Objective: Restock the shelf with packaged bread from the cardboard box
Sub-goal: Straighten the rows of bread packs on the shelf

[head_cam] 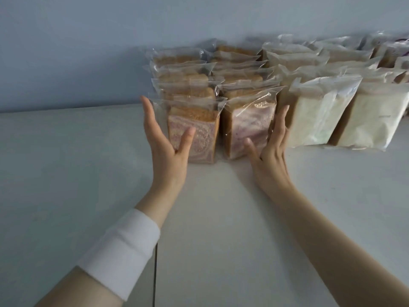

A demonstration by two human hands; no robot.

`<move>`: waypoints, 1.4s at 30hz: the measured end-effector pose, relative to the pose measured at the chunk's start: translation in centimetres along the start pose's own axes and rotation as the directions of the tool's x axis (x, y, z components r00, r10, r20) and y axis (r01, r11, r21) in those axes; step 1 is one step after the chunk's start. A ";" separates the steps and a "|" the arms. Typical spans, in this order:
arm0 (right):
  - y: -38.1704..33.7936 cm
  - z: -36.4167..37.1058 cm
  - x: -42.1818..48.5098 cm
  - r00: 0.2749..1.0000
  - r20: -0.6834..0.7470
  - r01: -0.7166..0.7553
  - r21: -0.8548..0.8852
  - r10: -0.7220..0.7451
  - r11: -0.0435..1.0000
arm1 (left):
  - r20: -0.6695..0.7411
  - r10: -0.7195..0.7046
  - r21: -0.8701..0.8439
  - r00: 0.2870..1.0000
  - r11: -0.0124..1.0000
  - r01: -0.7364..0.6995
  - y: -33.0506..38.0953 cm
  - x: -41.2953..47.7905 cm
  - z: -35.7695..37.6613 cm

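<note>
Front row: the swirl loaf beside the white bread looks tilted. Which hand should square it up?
Right, probably. The right hand lies open alongside the tilted swirl loaf, on its outer side next to the white bread; the left hand fronts the other swirl loaf.

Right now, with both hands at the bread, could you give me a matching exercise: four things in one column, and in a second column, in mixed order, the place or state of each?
Things
1. left hand
2. right hand
3. white bread pack
4. white wristband

Places or states
A. round the left forearm
B. open, at the left swirl pack
C. to the right of both swirl packs
D. open, beside the right swirl pack

Pairs: 1-B, 2-D, 3-C, 4-A
</note>
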State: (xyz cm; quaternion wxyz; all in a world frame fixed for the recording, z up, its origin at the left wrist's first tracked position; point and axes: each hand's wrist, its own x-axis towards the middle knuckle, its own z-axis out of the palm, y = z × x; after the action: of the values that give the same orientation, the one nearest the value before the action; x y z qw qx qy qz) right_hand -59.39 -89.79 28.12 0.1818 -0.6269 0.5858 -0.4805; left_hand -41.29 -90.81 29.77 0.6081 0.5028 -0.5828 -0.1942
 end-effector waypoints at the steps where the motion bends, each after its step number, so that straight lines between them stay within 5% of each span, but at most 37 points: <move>1: -0.1 0.3 0.3 1.000 -0.003 -0.029 0.010 0.029 1.000 | -0.003 -0.067 -0.103 0.998 0.992 0.067 0.2 0.3 0.6; 4: -0.2 1.6 1.1 0.994 -0.064 -0.085 0.012 0.086 0.996 | -0.071 -0.129 -0.214 0.989 0.971 0.111 0.3 1.3 1.9; 19: -0.9 1.5 1.8 0.983 -0.046 -0.180 -0.071 0.177 0.981 | -0.189 0.009 0.012 0.982 1.000 -0.007 -0.7 1.5 3.2; 23: -1.3 -2.5 0.2 0.999 0.053 0.028 -0.309 -0.012 0.951 | -0.099 0.006 0.050 0.995 0.999 -0.001 0.1 0.7 1.9; 26: 0.3 -8.1 -1.1 0.960 -0.064 0.222 -0.423 -0.274 0.878 | -0.254 0.116 0.252 0.960 0.966 -0.050 2.0 -0.6 1.4; 28: 2.9 -12.7 -1.1 0.942 -0.138 0.224 -0.423 -0.306 0.878 | -0.299 0.239 0.304 0.924 0.942 -0.145 4.8 -2.0 2.9; 33: 10.9 -21.2 2.1 0.986 -0.105 -0.147 -0.177 0.130 0.973 | 0.150 0.496 0.408 0.855 0.757 -0.510 10.3 -5.3 15.2; 38: 14.2 -22.1 5.8 0.991 0.128 -0.013 -0.082 0.023 0.997 | 0.346 0.338 0.668 0.875 0.566 -0.483 8.5 -3.8 20.6; 42: 15.4 -20.3 7.7 0.979 0.199 0.037 0.009 -0.038 0.999 | 0.454 0.385 0.749 0.804 0.323 -0.578 6.0 -1.6 19.8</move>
State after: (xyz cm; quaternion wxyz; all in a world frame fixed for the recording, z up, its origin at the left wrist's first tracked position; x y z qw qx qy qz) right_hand -85.66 -93.82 28.55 0.2323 -0.6822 0.5514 -0.4203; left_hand -61.70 -94.63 30.31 0.2415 0.5173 -0.7764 0.2669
